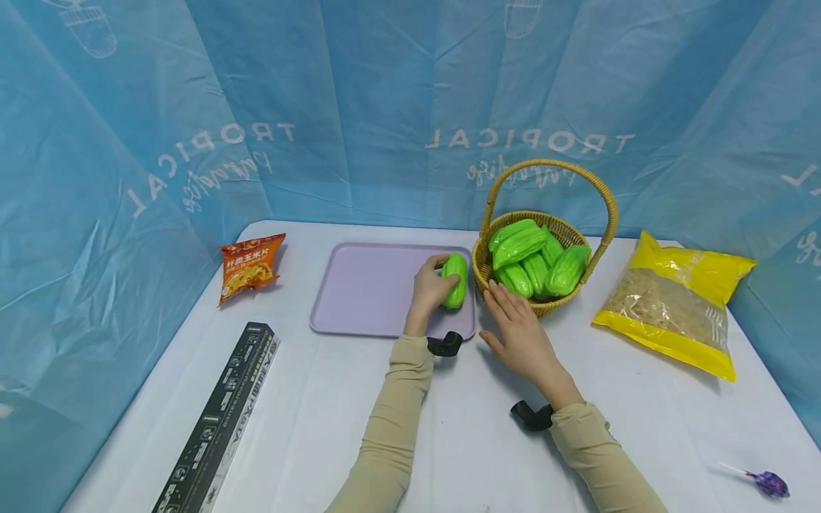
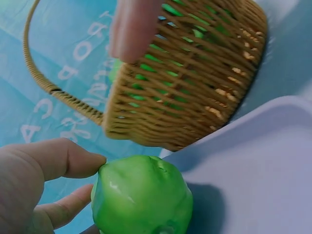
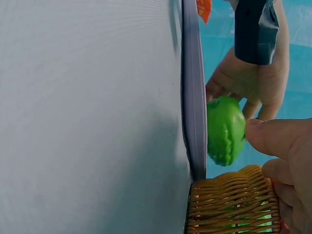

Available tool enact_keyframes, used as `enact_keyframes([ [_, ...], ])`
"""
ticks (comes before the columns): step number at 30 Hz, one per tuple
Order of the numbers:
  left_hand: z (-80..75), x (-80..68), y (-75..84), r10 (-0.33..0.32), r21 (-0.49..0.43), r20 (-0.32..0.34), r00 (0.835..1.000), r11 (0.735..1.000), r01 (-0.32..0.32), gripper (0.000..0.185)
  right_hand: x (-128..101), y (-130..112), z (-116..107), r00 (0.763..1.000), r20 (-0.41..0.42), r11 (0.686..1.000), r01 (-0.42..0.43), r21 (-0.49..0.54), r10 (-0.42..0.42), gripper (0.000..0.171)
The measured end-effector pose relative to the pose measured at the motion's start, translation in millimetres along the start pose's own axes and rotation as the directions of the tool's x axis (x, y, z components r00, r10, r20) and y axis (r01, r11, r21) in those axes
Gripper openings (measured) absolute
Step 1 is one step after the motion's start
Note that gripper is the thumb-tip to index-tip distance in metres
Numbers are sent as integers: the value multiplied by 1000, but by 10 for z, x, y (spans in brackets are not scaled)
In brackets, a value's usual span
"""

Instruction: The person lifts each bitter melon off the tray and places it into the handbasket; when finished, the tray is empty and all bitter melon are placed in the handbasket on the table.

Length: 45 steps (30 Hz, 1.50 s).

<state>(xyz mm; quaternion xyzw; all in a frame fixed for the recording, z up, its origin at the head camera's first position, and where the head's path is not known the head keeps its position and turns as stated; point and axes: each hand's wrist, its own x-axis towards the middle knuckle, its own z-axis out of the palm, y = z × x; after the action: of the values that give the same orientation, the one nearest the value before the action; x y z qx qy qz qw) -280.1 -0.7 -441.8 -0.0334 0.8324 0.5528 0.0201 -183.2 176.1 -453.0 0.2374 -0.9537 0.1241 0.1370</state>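
The blue backdrop point(image 1: 398, 107) carries mirrored white lettering, "TROPICAL", on its far and left panels. The orange snack bag point(image 1: 250, 267) at far left shows Chinese characters, too small to read.

Head camera looks down from above; both wrist cameras sit close, sharing the basket point(image 1: 545, 263).

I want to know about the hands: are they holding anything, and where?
The left hand grips a green toy gourd around its side. The right hand holds nothing.
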Motion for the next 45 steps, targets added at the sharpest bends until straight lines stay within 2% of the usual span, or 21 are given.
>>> enact_keyframes([
  [10, -127, -16, 76, 20, -80, -13, 1000, 997, -21, 51, 9, 9, -3, 1000, 5, 1000, -4, -2, 4, 72],
  [17, -159, -23, 148, 40, -92, -21, 999, 995, -41, 52, 9, 4, -7, 1000, 7, 1000, -4, 6, 4, 72],
  [26, -231, -54, 316, 66, -105, 13, 998, 992, -65, 51, 4, 5, 4, 1000, -1, 1000, -1, 6, 1, 72],
  [35, -229, -50, 391, 86, -96, 37, 996, 992, -82, 52, -1, 11, 13, 1000, 5, 1000, -6, 3, 6, 72],
  [45, -214, -50, 577, 163, -69, 96, 982, 985, -157, 52, -1, 13, 13, 1000, -10, 1000, 9, 3, -9, 72],
])
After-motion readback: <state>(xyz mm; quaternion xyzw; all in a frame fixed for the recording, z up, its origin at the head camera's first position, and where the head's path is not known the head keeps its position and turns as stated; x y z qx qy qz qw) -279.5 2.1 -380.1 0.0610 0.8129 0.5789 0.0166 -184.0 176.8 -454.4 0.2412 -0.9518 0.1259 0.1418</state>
